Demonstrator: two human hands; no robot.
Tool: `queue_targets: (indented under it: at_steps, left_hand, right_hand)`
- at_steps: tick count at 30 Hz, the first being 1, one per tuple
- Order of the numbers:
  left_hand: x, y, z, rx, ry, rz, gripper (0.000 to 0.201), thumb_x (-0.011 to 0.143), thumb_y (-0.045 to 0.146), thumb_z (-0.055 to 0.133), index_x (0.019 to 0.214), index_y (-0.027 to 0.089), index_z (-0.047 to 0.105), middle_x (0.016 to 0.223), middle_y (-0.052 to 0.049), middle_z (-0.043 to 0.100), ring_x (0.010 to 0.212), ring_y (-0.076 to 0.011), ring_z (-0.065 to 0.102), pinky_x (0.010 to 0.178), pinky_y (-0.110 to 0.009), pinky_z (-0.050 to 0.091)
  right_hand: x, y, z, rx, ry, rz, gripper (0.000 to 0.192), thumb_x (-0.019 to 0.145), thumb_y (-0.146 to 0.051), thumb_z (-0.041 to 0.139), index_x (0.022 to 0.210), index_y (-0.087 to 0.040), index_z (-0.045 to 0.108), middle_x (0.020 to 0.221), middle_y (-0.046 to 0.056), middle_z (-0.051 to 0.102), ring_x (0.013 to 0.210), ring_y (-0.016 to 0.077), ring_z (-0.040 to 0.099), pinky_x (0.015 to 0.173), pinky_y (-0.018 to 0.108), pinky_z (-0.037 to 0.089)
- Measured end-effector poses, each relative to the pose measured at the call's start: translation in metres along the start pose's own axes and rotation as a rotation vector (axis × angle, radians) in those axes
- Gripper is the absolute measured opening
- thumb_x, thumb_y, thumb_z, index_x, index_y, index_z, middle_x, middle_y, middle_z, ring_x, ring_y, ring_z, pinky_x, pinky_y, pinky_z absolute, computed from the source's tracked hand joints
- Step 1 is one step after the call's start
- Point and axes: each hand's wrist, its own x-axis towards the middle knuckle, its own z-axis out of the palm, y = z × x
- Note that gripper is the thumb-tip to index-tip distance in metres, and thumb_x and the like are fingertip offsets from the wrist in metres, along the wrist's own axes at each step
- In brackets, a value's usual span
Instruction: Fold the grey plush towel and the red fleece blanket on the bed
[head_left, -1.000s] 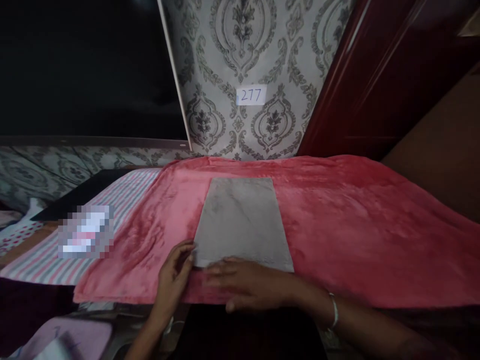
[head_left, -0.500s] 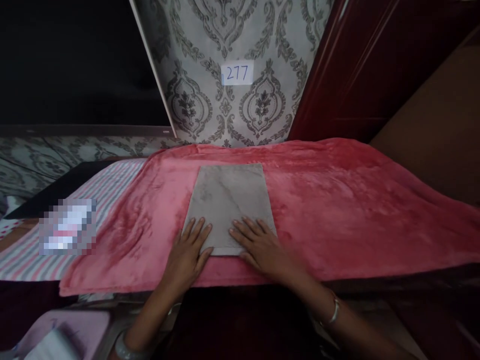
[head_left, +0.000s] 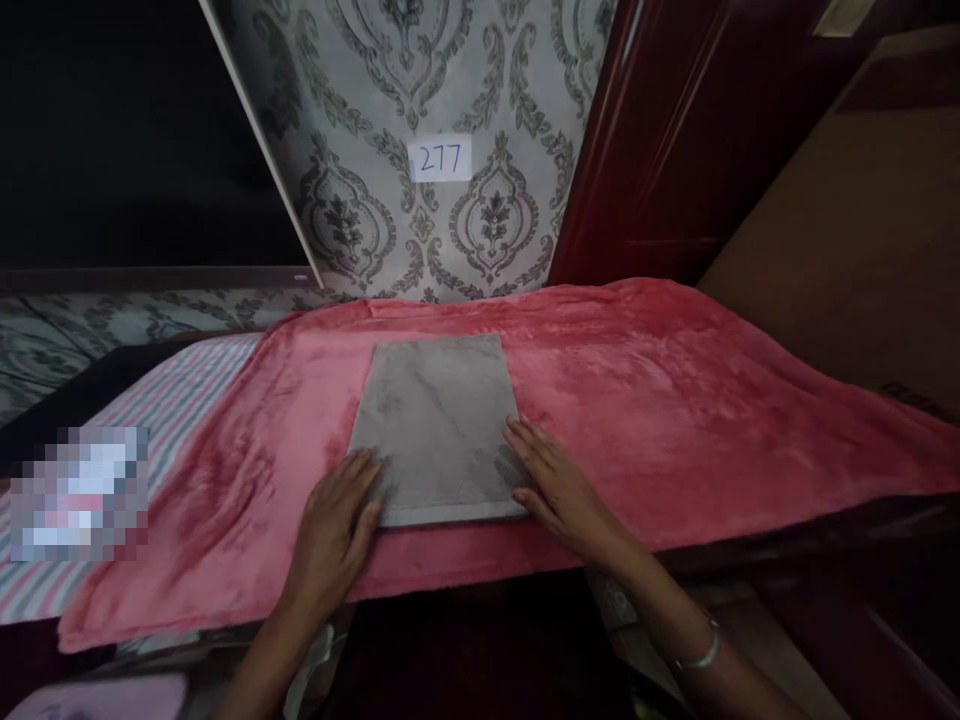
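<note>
A grey folded cloth (head_left: 439,425), roughly rectangular with a few faint creases, lies flat on a pink plush blanket (head_left: 637,420). My left hand (head_left: 334,525) rests at the cloth's near left corner, its fingers stretched out and the thumb apart. On the opposite side, my right hand (head_left: 562,490) lies along the near right edge with straight fingers. Both hands touch the cloth's borders, and neither grasps anything. A bracelet shows on my right wrist.
A striped cloth (head_left: 184,400) extends from under the blanket at left, with a blurred-out item (head_left: 82,500) on it. Behind stand a dark screen (head_left: 135,140), a patterned wall with a card (head_left: 440,158) reading 277, and a dark red panel (head_left: 645,150). A brown board (head_left: 847,230) leans at right.
My hands have moved apart, from the near part of the grey cloth out to its left and right edges. The camera view has shifted somewhat; the cloth stays flat.
</note>
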Motion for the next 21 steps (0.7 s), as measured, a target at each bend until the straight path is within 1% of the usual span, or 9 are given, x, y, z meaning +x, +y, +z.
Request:
queue_targets:
  at_steps: [2, 4, 7, 10, 12, 14, 16, 18, 21]
  left_hand:
    - [0.003, 0.004, 0.006, 0.064, -0.052, 0.050, 0.048, 0.099, 0.040, 0.040, 0.141, 0.022, 0.053, 0.147, -0.011, 0.052, 0.137, -0.0309, 0.048, 0.108, -0.056, 0.044]
    - [0.000, 0.005, 0.012, 0.102, -0.073, 0.082, 0.048, 0.099, 0.039, 0.040, 0.143, 0.022, 0.052, 0.149, -0.012, 0.051, 0.138, -0.0318, 0.047, 0.108, -0.057, 0.043]
    - [-0.007, -0.003, 0.016, 0.083, -0.023, 0.099, 0.048, 0.099, 0.038, 0.042, 0.143, 0.023, 0.052, 0.148, -0.010, 0.052, 0.137, -0.0292, 0.048, 0.109, -0.053, 0.044]
    - [-0.007, -0.014, 0.014, 0.014, 0.026, 0.110, 0.042, 0.098, 0.039, 0.045, 0.136, 0.026, 0.058, 0.141, -0.007, 0.060, 0.129, -0.0256, 0.056, 0.106, -0.047, 0.047]
    - [-0.004, -0.017, 0.013, -0.012, 0.055, 0.105, 0.038, 0.097, 0.040, 0.046, 0.128, 0.028, 0.064, 0.135, -0.005, 0.065, 0.122, -0.0246, 0.062, 0.101, -0.044, 0.050]
    - [0.000, -0.017, 0.015, -0.010, 0.097, 0.087, 0.034, 0.097, 0.041, 0.047, 0.120, 0.027, 0.068, 0.129, -0.005, 0.068, 0.116, -0.0248, 0.065, 0.097, -0.042, 0.051]
    - [0.002, -0.014, 0.018, 0.012, 0.144, 0.083, 0.032, 0.096, 0.039, 0.047, 0.115, 0.025, 0.069, 0.125, -0.007, 0.070, 0.113, -0.0256, 0.065, 0.095, -0.042, 0.051]
    - [0.001, -0.012, 0.021, 0.035, 0.177, 0.100, 0.031, 0.096, 0.036, 0.047, 0.115, 0.024, 0.068, 0.125, -0.008, 0.069, 0.115, -0.0256, 0.064, 0.095, -0.042, 0.050]
    - [-0.001, -0.011, 0.023, 0.054, 0.188, 0.136, 0.031, 0.096, 0.032, 0.046, 0.118, 0.023, 0.066, 0.128, -0.007, 0.068, 0.117, -0.0242, 0.063, 0.097, -0.040, 0.049]
  right_hand:
    - [0.006, 0.008, 0.010, -0.048, -0.056, -0.019, 0.069, 0.101, -0.048, 0.043, 0.160, -0.025, 0.015, 0.164, 0.009, 0.020, 0.152, 0.0271, 0.015, 0.121, 0.057, 0.021]
    - [0.003, 0.008, 0.019, -0.050, -0.127, -0.015, 0.070, 0.101, -0.048, 0.043, 0.160, -0.025, 0.013, 0.164, 0.010, 0.020, 0.152, 0.0256, 0.014, 0.121, 0.055, 0.022]
    - [-0.017, -0.001, 0.020, 0.018, -0.188, 0.019, 0.066, 0.103, -0.042, 0.041, 0.160, -0.027, 0.012, 0.165, 0.006, 0.019, 0.152, 0.0223, 0.014, 0.122, 0.052, 0.023]
    - [-0.033, -0.011, 0.005, 0.142, -0.190, 0.024, 0.055, 0.104, -0.038, 0.040, 0.157, -0.032, 0.026, 0.161, 0.003, 0.032, 0.150, 0.0213, 0.025, 0.122, 0.051, 0.024]
    - [-0.028, -0.010, -0.007, 0.216, -0.116, 0.035, 0.048, 0.104, -0.038, 0.038, 0.152, -0.033, 0.039, 0.153, 0.004, 0.046, 0.144, 0.0220, 0.038, 0.121, 0.051, 0.027]
    - [-0.007, -0.001, -0.015, 0.247, 0.008, 0.060, 0.049, 0.105, -0.042, 0.035, 0.152, -0.030, 0.041, 0.150, 0.006, 0.050, 0.141, 0.0231, 0.043, 0.119, 0.050, 0.031]
    - [0.027, 0.012, -0.017, 0.217, 0.100, 0.072, 0.058, 0.103, -0.048, 0.034, 0.156, -0.025, 0.031, 0.157, 0.009, 0.039, 0.145, 0.0243, 0.035, 0.120, 0.050, 0.029]
    - [0.067, 0.025, -0.013, 0.142, 0.112, 0.067, 0.068, 0.101, -0.054, 0.035, 0.159, -0.021, 0.023, 0.163, 0.010, 0.025, 0.151, 0.0250, 0.021, 0.123, 0.049, 0.022]
    - [0.119, 0.037, 0.002, 0.002, 0.052, 0.122, 0.074, 0.099, -0.054, 0.040, 0.159, -0.015, 0.022, 0.166, 0.012, 0.014, 0.153, 0.0268, 0.006, 0.124, 0.049, 0.013]
